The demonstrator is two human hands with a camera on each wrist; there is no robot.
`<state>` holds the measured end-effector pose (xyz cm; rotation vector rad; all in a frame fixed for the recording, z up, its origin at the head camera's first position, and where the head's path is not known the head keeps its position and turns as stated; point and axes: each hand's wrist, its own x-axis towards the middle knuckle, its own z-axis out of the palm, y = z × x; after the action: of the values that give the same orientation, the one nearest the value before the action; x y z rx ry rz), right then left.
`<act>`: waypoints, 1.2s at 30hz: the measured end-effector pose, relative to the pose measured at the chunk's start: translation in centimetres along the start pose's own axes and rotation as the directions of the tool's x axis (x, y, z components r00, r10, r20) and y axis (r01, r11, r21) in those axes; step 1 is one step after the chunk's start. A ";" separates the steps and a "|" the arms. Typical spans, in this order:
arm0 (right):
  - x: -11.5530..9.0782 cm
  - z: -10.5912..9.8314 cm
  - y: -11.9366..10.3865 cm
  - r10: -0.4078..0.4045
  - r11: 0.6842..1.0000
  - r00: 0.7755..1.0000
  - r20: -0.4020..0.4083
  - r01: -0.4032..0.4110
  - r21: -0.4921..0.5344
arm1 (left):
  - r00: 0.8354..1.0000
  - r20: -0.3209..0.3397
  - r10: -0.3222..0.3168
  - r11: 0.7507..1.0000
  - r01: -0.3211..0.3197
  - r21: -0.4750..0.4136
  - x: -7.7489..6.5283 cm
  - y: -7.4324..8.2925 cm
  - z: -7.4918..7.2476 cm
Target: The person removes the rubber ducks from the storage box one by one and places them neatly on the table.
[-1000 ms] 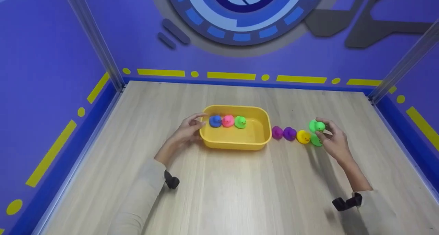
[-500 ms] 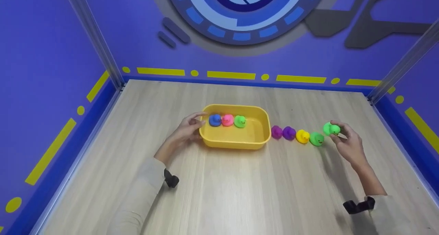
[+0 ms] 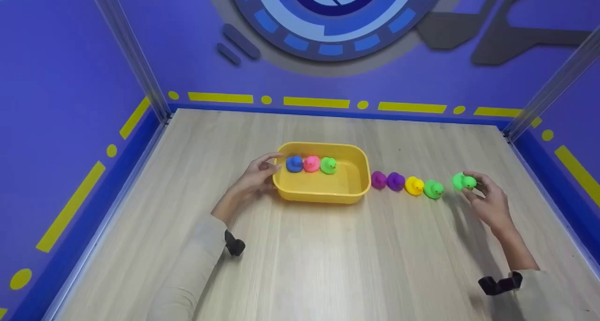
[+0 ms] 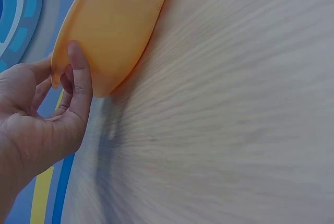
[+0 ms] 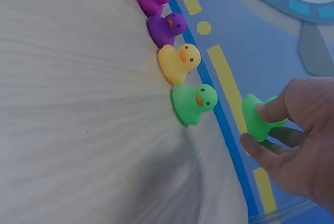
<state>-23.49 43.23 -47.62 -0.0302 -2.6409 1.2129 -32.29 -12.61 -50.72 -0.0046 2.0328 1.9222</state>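
Observation:
My left hand [image 3: 255,176] grips the left end of a yellow plastic tub [image 3: 323,198], thumb and fingers on either side of its rim, as the left wrist view shows. Inside the tub sit a blue rubber duck [image 3: 294,164], a pink one and a green one in a row. My right hand [image 3: 490,200] pinches a bright green rubber duck [image 3: 461,181] between thumb and fingers, raised above the table. Just left of it, a darker green duck [image 3: 433,189] stands at the end of a line on the table; the right wrist view shows its orange beak [image 5: 199,99].
The line runs on leftward with a yellow duck [image 3: 414,186], a purple duck [image 3: 395,182] and a magenta duck [image 3: 378,180] close to the tub's right end. Blue panels [image 3: 154,68] with metal corner posts enclose the wooden table [image 3: 318,255] at the back and sides.
My right hand has carried the bright green duck rightward and slightly nearer, from over the darker green duck to beside it. The left hand and tub have stayed in place.

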 end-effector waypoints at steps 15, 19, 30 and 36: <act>-0.2 0.5 3.0 -0.004 0.998 1.000 0.025 0.006 -0.060 | 1.000 0.001 0.006 1.000 -0.006 0.006 0.2 -0.1 0.1; -0.2 0.9 3.3 -0.006 0.997 0.999 0.045 0.010 -0.077 | 1.000 -0.006 0.001 1.000 -0.001 0.002 0.1 -0.1 0.0; 0.1 1.6 3.4 0.014 0.988 0.997 0.080 -0.002 -0.152 | 1.000 0.017 0.015 1.000 -0.014 -0.027 0.5 0.2 0.1; 0.5 1.9 3.4 0.022 0.986 0.996 0.082 -0.008 -0.164 | 1.000 0.007 -0.007 0.999 0.008 -0.041 0.3 0.0 0.1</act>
<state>-24.63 44.11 -51.23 -0.0279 -2.8115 1.0198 -32.59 -12.47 -50.77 -0.0159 1.9859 1.9569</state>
